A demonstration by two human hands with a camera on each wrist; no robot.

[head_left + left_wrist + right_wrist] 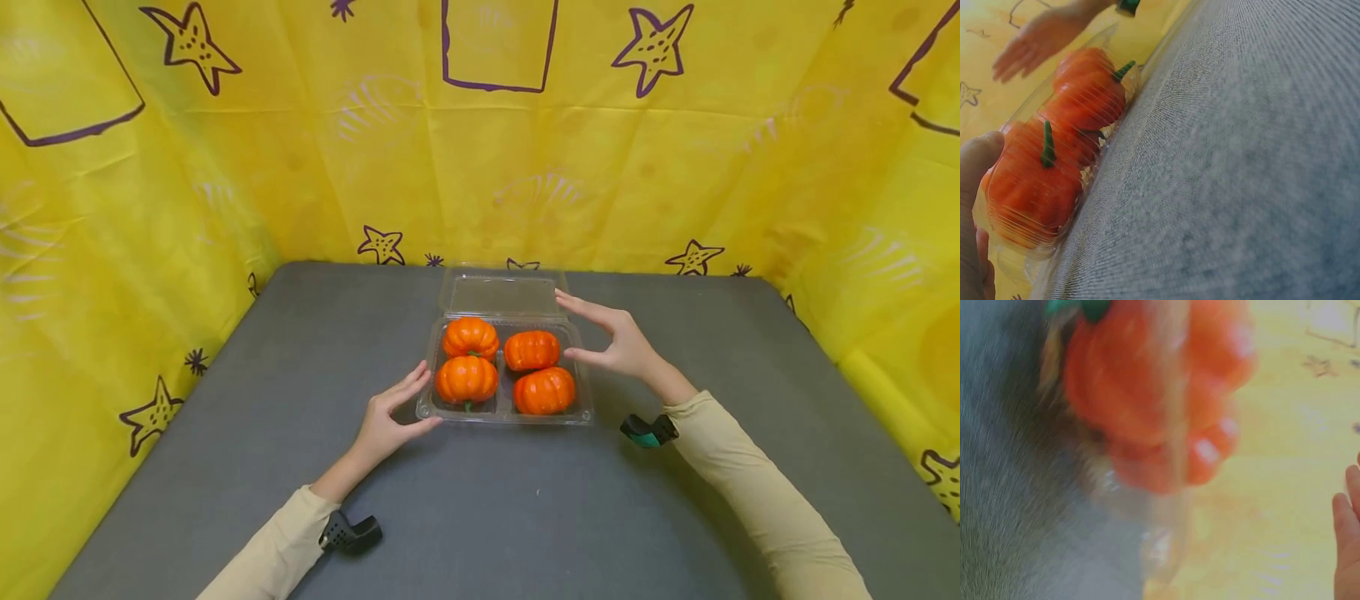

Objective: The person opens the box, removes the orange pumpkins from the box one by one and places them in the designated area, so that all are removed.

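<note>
A clear plastic clamshell container (pixel 504 419) stands on the table, its lid (pixel 504 293) folded back behind it. Several small orange pumpkins with green stems fill it: a front left pumpkin (pixel 467 380), a front right pumpkin (pixel 544 392), and more behind. My left hand (pixel 386 423) is at the container's left front corner, fingers along the left side and thumb by the front edge; whether it presses the plastic is unclear. To the right, my right hand (pixel 618 342) is spread, fingertips near the lid's right edge and thumb near the tray's right rim, gripping nothing.
The grey table (pixel 495 517) extends around the container. A yellow cloth (pixel 300 167) with starfish drawings hangs behind it and along both sides. A black band sits on the left wrist (pixel 348 533), and a black and green one on the right wrist (pixel 648 431).
</note>
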